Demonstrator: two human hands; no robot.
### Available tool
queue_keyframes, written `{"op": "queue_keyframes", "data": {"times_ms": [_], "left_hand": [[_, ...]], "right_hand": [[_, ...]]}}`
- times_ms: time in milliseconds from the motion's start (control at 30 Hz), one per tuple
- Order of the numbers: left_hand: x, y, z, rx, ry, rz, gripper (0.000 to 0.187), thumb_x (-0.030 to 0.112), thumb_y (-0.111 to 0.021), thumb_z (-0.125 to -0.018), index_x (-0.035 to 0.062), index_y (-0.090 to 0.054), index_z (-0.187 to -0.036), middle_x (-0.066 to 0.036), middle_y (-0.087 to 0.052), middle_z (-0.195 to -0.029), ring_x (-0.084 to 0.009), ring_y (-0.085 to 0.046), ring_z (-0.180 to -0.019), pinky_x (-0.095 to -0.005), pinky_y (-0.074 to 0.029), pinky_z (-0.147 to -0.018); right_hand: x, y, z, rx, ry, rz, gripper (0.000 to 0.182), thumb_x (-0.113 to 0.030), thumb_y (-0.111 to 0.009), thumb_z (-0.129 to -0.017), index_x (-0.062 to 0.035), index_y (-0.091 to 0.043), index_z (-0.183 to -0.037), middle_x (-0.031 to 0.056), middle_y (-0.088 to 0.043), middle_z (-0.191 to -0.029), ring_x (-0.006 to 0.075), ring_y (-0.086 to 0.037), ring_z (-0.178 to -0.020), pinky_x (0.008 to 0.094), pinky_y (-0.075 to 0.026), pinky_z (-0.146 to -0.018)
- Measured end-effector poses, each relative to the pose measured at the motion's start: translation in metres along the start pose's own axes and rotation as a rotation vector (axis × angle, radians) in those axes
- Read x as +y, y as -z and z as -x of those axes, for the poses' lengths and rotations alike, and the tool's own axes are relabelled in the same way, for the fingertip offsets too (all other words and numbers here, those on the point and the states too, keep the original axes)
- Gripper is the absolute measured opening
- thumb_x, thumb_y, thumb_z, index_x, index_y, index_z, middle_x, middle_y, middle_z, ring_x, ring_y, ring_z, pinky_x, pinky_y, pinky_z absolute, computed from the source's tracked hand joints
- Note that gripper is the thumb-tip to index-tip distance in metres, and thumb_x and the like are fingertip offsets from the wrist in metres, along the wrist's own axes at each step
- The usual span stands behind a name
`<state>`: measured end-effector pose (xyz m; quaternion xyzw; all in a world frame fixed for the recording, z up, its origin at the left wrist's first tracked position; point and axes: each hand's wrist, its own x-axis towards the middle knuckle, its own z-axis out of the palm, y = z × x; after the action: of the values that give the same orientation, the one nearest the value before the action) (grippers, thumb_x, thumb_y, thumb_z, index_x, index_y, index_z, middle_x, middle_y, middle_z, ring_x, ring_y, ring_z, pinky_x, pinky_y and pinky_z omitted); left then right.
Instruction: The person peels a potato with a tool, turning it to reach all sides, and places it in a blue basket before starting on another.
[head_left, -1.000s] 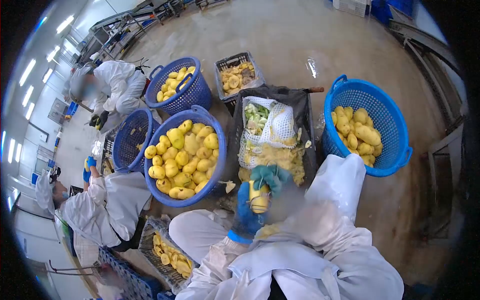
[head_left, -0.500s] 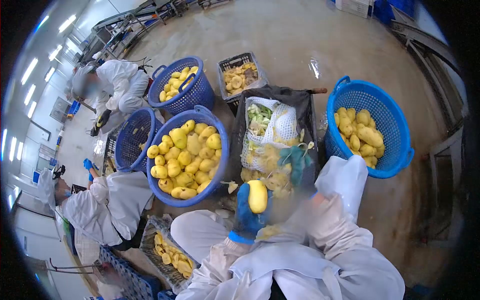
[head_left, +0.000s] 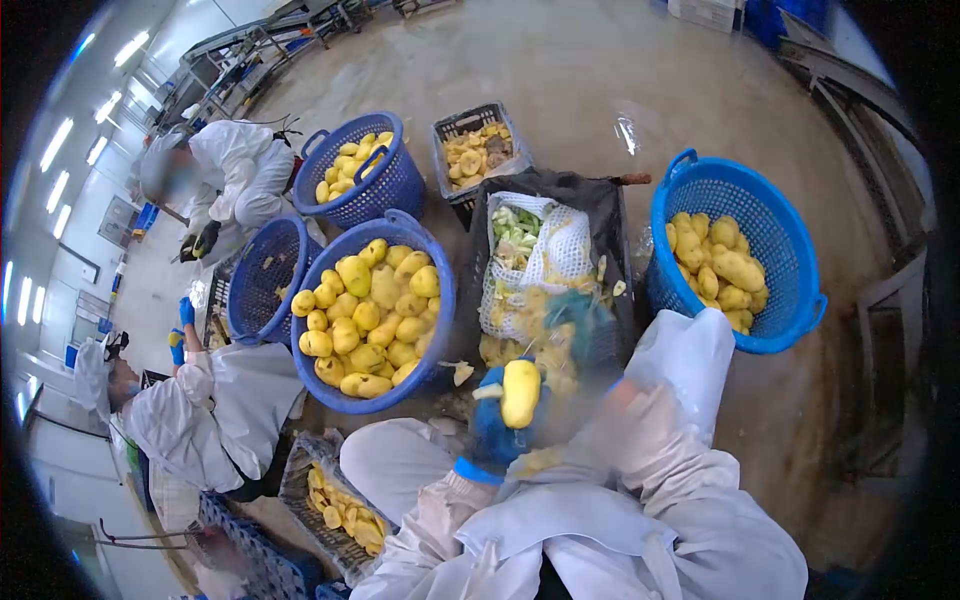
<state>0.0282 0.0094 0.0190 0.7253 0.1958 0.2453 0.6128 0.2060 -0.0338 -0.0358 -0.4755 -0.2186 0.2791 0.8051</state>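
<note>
My left hand (head_left: 497, 422), in a blue glove, is closed round a smooth yellow potato (head_left: 520, 394) held upright above my lap. A pale strip lies at the potato's left side. My right hand (head_left: 590, 335), in a blue-green glove, is just beyond and right of the potato. Motion smears its fingers, and I cannot make out anything in them. Both hands are at the near end of a dark-lined crate (head_left: 622, 215). In that crate, a white mesh bag (head_left: 568, 245) lies with green scraps and yellowish peelings.
A blue basket (head_left: 790, 225) of potatoes stands right. Left are a full blue tub (head_left: 447, 300) of yellow produce, another filled basket (head_left: 405, 180) and a nearly bare basket (head_left: 245, 290). Crates of yellow pieces (head_left: 480, 155) stand around. Two co-workers (head_left: 220, 420) (head_left: 240, 170) sit left.
The potato has shifted slightly right in my left hand, and a pale strip now shows beside it. My right hand has moved slightly and is more blurred. One co-worker's gloved hands have moved apart.
</note>
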Motion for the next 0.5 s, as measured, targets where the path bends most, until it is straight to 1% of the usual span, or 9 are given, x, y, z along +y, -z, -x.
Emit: {"op": "queue_keyframes", "data": {"times_ms": [67, 100, 167, 200, 233, 300, 400, 467, 500], "left_hand": [[-0.014, 0.004, 0.005, 0.029, 0.521, 1.067, 0.046, 0.040, -0.045, -0.097, 0.0092, -0.045, -0.131, -0.010, -0.058, -0.114, -0.0220, -0.059, -0.101, -0.0317, -0.052, -0.081], [-0.023, 0.004, 0.005, 0.011, 0.532, 1.134, 0.050, 0.042, -0.046, -0.096, 0.0098, -0.043, -0.134, -0.010, -0.058, -0.113, -0.0214, -0.059, -0.100, -0.0309, -0.052, -0.081], [-0.039, 0.003, 0.009, -0.071, 0.250, 0.389, 0.053, 0.045, -0.044, -0.096, 0.0106, -0.041, -0.136, -0.009, -0.058, -0.115, -0.0209, -0.058, -0.100, -0.0310, -0.052, -0.080], [-0.035, 0.003, 0.009, -0.088, 0.222, 0.288, 0.053, 0.046, -0.043, -0.096, 0.0105, -0.041, -0.136, -0.009, -0.058, -0.115, -0.0208, -0.058, -0.100, -0.0311, -0.052, -0.080], [-0.024, 0.001, 0.007, -0.104, 0.194, 0.188, 0.053, 0.047, -0.043, -0.096, 0.0104, -0.040, -0.135, -0.009, -0.058, -0.115, -0.0208, -0.058, -0.100, -0.0312, -0.052, -0.080], [0.001, -0.001, 0.002, -0.082, 0.360, 0.537, 0.052, 0.046, -0.043, -0.097, 0.0093, -0.041, -0.133, -0.009, -0.058, -0.114, -0.0212, -0.059, -0.100, -0.0314, -0.052, -0.080], [-0.010, -0.002, 0.003, -0.062, -0.127, -0.157, 0.053, 0.046, -0.045, -0.096, 0.0080, -0.041, -0.132, -0.009, -0.058, -0.114, -0.0207, -0.060, -0.096, -0.0305, -0.052, -0.078], [-0.009, -0.004, 0.000, -0.054, 0.158, 0.380, 0.051, 0.044, -0.046, -0.096, 0.0077, -0.043, -0.131, -0.008, -0.058, -0.114, -0.0192, -0.060, -0.095, -0.0294, -0.053, -0.076], [-0.007, -0.004, 0.002, -0.044, 0.309, 0.645, 0.049, 0.043, -0.046, -0.096, 0.0075, -0.044, -0.130, -0.007, -0.058, -0.114, -0.0185, -0.060, -0.094, -0.0288, -0.053, -0.075]], "right_hand": [[-0.018, 0.009, -0.010, 0.168, -0.019, -0.004, 0.033, -0.026, -0.044, -0.099, 0.0008, -0.062, -0.095, 0.0097, -0.066, -0.082, 0.0180, -0.064, -0.073, 0.0324, -0.051, -0.070], [-0.021, 0.001, -0.003, 0.082, 0.097, 0.065, 0.032, -0.026, -0.045, -0.099, 0.0005, -0.062, -0.095, 0.0101, -0.066, -0.083, 0.0181, -0.063, -0.073, 0.0331, -0.051, -0.068], [-0.019, -0.016, 0.011, 0.006, -0.074, -0.056, 0.034, -0.028, -0.043, -0.099, 0.0003, -0.062, -0.094, 0.0102, -0.066, -0.084, 0.0176, -0.063, -0.074, 0.0327, -0.051, -0.069], [-0.018, -0.020, 0.014, -0.031, -0.158, -0.123, 0.035, -0.029, -0.042, -0.100, 0.0002, -0.062, -0.094, 0.0103, -0.065, -0.085, 0.0173, -0.062, -0.074, 0.0325, -0.050, -0.070], [-0.009, -0.010, 0.003, 0.003, 0.047, 0.021, 0.036, -0.029, -0.042, -0.100, 0.0006, -0.062, -0.095, 0.0106, -0.066, -0.086, 0.0178, -0.062, -0.074, 0.0324, -0.051, -0.069], [-0.010, 0.005, -0.009, 0.053, 0.094, 0.104, 0.037, -0.031, -0.042, -0.100, 0.0003, -0.061, -0.095, 0.0105, -0.066, -0.087, 0.0182, -0.062, -0.074, 0.0324, -0.051, -0.069], [-0.015, -0.010, 0.007, 0.008, 0.017, -0.046, 0.034, -0.030, -0.042, -0.100, -0.0008, -0.061, -0.098, 0.0101, -0.066, -0.087, 0.0185, -0.063, -0.074, 0.0329, -0.051, -0.066], [-0.020, -0.022, 0.016, -0.085, -0.072, -0.022, 0.034, -0.030, -0.042, -0.101, -0.0012, -0.061, -0.098, 0.0099, -0.066, -0.086, 0.0181, -0.063, -0.073, 0.0328, -0.051, -0.066], [-0.004, -0.007, 0.000, -0.050, 0.066, -0.082, 0.034, -0.029, -0.043, -0.100, -0.0002, -0.060, -0.098, 0.0095, -0.066, -0.086, 0.0181, -0.063, -0.072, 0.0325, -0.051, -0.066]]}}
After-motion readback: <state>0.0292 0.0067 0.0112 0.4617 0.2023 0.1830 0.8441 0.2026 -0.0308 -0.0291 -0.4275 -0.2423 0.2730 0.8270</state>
